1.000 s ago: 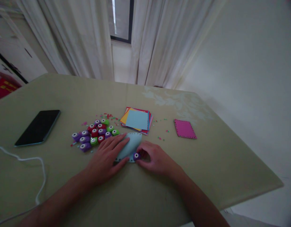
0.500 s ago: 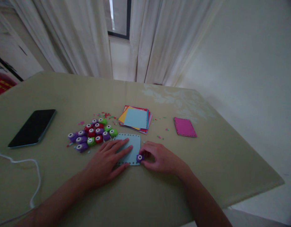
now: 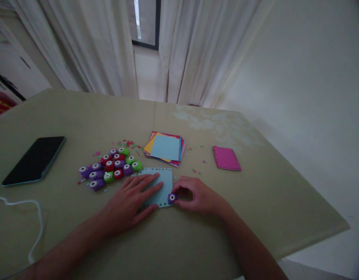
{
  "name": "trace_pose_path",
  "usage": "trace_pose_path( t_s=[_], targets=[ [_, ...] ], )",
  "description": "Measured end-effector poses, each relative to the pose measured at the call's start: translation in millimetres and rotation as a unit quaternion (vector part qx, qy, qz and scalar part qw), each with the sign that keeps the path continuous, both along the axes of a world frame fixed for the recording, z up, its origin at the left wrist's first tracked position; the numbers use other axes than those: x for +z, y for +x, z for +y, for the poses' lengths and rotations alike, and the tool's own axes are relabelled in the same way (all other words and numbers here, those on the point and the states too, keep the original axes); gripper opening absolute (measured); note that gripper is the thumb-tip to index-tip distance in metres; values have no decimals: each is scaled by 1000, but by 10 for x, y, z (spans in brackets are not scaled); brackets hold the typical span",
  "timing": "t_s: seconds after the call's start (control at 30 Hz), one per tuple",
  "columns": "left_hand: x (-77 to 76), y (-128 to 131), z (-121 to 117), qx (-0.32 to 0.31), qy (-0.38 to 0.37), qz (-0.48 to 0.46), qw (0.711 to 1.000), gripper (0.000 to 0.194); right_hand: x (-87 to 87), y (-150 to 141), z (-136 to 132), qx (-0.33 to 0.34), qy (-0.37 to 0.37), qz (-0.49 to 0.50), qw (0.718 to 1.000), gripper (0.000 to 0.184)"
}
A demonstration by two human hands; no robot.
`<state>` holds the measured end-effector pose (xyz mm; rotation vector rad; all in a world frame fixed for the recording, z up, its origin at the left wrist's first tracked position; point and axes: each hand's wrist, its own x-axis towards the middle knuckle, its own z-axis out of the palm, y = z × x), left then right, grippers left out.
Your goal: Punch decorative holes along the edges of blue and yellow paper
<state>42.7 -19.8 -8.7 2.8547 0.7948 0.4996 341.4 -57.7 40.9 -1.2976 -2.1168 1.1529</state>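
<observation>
My left hand (image 3: 140, 196) lies flat with fingers spread over a light blue paper card (image 3: 164, 181), pressing it to the table. Small punched shapes line the card's top and bottom edges. At the card's lower right corner my right hand (image 3: 193, 195) grips a small purple craft punch (image 3: 172, 198) between thumb and fingers. To the left of the card sits a cluster of several purple, red and green craft punches (image 3: 109, 166). Whether the punch's jaw is around the card edge is too small to tell.
Behind the card lies a stack of coloured cards (image 3: 166, 147). A pink card (image 3: 226, 158) with punched edges is at the right. On the left are a black tablet (image 3: 35, 160) and a white cable (image 3: 39, 217). Tiny paper bits (image 3: 128, 143) are scattered about.
The view has shifted slightly, so the table things appear a little lower and further left. Both hands keep nearly the same place, with the purple craft punch still at the card's lower right corner.
</observation>
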Motion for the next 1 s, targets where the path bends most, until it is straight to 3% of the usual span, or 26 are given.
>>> trace_pose_path(
  t_s=[0.2, 0.3, 1.0],
  targets=[
    [38, 1, -4, -52, 30, -5, 998, 50, -19, 11, 4, -4, -9, 14, 1000, 20],
    [46, 2, -8, -72, 9, -2, 997, 49, -19, 21, 8, 1, -3, 18, 1000, 20],
    [31, -10, -28, -67, -28, 2, 997, 52, -29, 36, 10, 16, -5, 16, 1000, 18]
  ],
)
